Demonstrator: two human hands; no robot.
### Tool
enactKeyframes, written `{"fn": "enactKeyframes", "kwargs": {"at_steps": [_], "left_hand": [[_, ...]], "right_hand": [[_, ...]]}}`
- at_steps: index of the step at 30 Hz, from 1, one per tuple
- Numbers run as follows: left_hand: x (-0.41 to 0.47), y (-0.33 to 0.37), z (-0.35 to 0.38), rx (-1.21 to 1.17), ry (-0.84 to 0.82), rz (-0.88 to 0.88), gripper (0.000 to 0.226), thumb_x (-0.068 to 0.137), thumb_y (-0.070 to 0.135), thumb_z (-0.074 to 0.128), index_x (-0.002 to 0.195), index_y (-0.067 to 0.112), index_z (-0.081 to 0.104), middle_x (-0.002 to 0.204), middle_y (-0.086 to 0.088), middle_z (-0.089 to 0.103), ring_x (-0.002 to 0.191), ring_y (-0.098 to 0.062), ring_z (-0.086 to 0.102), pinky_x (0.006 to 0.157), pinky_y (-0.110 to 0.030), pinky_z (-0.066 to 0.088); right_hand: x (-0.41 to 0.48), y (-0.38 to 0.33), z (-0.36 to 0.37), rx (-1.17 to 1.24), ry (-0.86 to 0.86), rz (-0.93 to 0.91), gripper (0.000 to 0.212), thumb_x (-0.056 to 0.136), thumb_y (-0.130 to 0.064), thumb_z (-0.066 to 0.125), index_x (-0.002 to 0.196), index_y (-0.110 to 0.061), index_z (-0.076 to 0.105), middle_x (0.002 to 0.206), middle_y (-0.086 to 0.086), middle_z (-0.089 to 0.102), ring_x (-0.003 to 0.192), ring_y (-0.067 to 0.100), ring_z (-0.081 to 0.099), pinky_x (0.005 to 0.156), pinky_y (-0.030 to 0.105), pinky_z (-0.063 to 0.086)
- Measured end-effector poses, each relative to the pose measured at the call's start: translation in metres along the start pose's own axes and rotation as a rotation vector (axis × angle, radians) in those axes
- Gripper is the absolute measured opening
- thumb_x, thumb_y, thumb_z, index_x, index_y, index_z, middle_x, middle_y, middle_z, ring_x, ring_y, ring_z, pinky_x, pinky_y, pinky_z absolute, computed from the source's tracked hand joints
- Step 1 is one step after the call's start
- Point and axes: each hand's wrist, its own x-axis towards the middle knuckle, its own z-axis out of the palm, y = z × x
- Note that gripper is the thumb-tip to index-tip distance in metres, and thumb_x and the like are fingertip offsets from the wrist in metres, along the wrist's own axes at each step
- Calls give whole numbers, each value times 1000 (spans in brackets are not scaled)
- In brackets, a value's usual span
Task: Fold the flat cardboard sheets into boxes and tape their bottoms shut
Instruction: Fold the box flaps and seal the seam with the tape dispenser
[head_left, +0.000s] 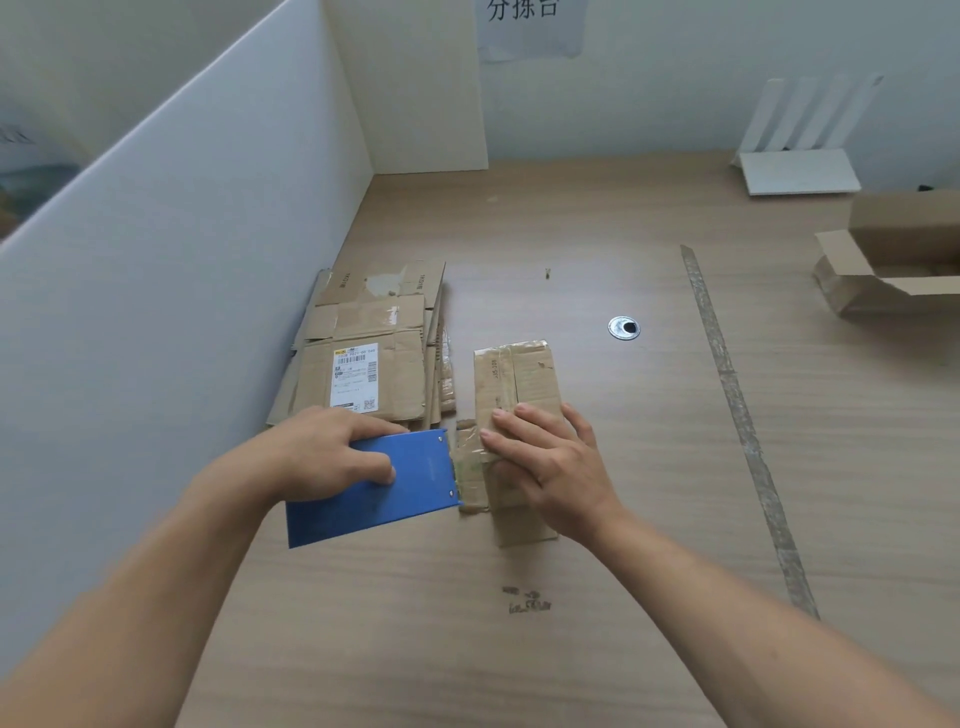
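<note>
The left hand (332, 447) gripped a blue tape dispenser (374, 486), its front edge against the near end of a folded box (519, 395) at mid-table. The right hand (545, 462) pressed flat, fingers straight, on that box. Flat cardboard sheets (374, 348) lay stacked just left, beside the white partition (182, 260).

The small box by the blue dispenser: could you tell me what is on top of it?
The right hand presses tape onto the box; the surface beneath the palm is hidden.
</note>
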Motion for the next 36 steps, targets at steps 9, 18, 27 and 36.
{"fn": "enactKeyframes", "kwargs": {"at_steps": [9, 18, 27, 36], "left_hand": [[19, 14, 35, 261, 221, 5, 58, 83, 50, 52, 138, 61, 39, 125, 14, 61, 107, -15, 53, 84, -34, 50], [8, 48, 56, 390, 406, -63, 47, 89, 42, 44, 135, 47, 45, 121, 0, 63, 110, -27, 59, 81, -35, 45], [24, 27, 105, 235, 472, -139, 53, 97, 48, 43, 148, 45, 29, 120, -1, 66, 109, -29, 61, 83, -36, 48], [29, -47, 158, -61, 343, -276, 77, 88, 19, 42, 157, 32, 10, 120, -3, 59, 102, -25, 55, 84, -38, 48]], "right_hand": [[-2, -5, 4, 66, -17, 53, 35, 91, -43, 50, 119, -36, 69, 132, -11, 63, 127, 11, 46, 111, 44, 20], [9, -21, -5, 124, -164, 194, 48, 91, -53, 35, 123, -36, 68, 140, -10, 57, 135, 20, 46, 116, 46, 6], [-3, -50, -3, -82, -93, 145, 24, 87, -41, 66, 112, -41, 66, 130, -14, 63, 123, 16, 54, 104, 45, 20], [9, -50, -40, -135, -163, 196, 53, 84, -43, 38, 134, -37, 53, 119, -18, 63, 104, 23, 53, 79, 43, 35]]}}
